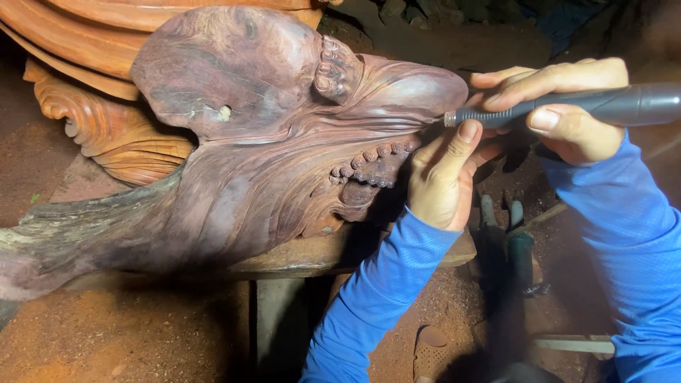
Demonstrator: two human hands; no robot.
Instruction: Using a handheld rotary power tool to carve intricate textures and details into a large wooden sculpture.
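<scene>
Reddish wood carving (pixel 284 142) is getting our rotary tool (pixel 567 106): right hand (pixel 567 106) is gripping it like a pen, left hand (pixel 443 177) is steadying the tip with its thumb.

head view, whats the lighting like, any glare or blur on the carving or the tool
Head view: light falls from above on the wood carving, soft sheen but no harsh glare; deep shadow under the bench; the rotary tool in the right hand is sharp, the left hand too; the corners go dark and soft.
</scene>
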